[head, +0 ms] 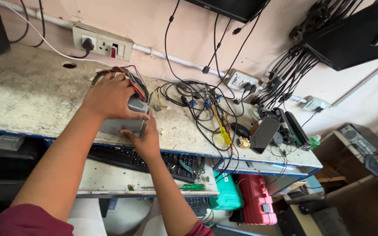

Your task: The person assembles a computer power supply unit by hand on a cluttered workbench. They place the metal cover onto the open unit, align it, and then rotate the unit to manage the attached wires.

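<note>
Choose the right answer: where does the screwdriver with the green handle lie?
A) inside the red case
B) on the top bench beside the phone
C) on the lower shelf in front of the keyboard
C: the green-handled screwdriver lies on the lower shelf, just before the keyboard.

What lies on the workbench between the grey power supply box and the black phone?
In the head view, a tangle of black cables and a yellow-handled screwdriver lie between the grey power supply box and the black phone.
</note>
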